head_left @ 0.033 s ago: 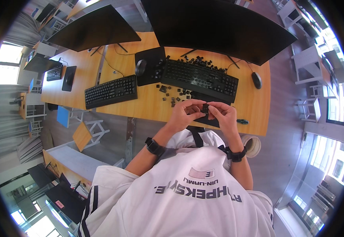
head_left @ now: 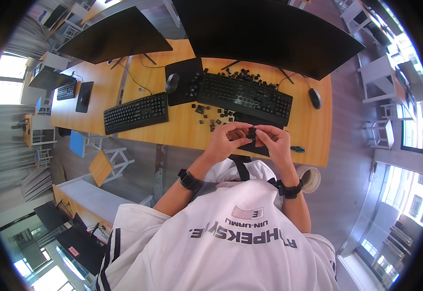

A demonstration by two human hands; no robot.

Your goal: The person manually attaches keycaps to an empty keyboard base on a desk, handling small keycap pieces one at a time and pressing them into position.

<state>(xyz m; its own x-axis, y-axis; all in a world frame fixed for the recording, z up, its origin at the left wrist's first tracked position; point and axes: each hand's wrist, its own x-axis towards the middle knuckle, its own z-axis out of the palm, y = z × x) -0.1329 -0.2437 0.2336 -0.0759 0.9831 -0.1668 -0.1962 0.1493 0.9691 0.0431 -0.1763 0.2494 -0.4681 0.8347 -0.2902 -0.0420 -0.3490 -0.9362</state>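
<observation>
My left hand [head_left: 225, 141] and my right hand [head_left: 274, 140] meet above the near edge of the wooden desk. Thumbs and forefingers of both pinch a small black keycap [head_left: 252, 133] between them; my fingers cover part of it. Just beyond lies a black keyboard [head_left: 231, 92] with many of its keys taken off on the left and middle, while keys stay on at its right end. Loose black keycaps [head_left: 214, 115] are scattered in front of it, and a heap of keycaps [head_left: 244, 75] lies behind it. A dark flat pad lies partly under my hands.
To the left are a second keyboard [head_left: 136, 113] and a mouse pad [head_left: 183, 82] bearing a mouse [head_left: 172, 83] and more keycaps. A large monitor [head_left: 269, 36] stands at the back. Another mouse [head_left: 315, 98] and a small dark-handled tool [head_left: 298, 149] lie at the right.
</observation>
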